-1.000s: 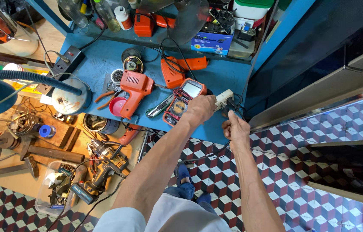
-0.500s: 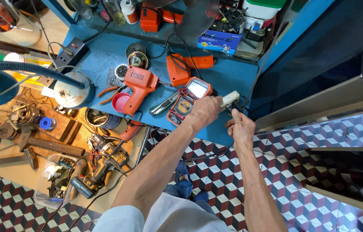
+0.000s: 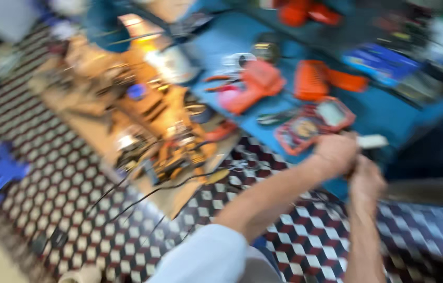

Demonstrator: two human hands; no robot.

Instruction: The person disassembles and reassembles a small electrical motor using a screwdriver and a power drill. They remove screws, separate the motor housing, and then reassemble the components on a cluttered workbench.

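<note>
I see a small white block-shaped piece (image 3: 372,141), perhaps a plug or adapter, at the right of centre in the frame, just past my left hand (image 3: 335,153). Its long axis runs nearly level across the picture, and its free end points toward the right edge. It is pale and boxy, with no detail I can read through the motion blur.

My left hand's fingers are curled closed around the near end of that white piece. My right hand (image 3: 366,181) sits just below and to the right of the left, touching it, fingers drawn in; I cannot tell what they pinch, if anything, because the left hand covers that spot.

The whole frame is smeared. The piece hangs over the near edge of the blue workbench (image 3: 389,112), just right of a red multimeter (image 3: 313,124) whose screen and dial are only blotches. Further up and left on the bench lies an orange-red pistol-shaped tool (image 3: 253,86), and beside it an orange boxy tool (image 3: 313,78), both soft in outline. At centre left a wooden board (image 3: 174,196) carries a jumble of parts I cannot separate. The tiled floor (image 3: 48,178) with its cube pattern fills the lower frame. A blue shape at the left edge is cut off.
</note>
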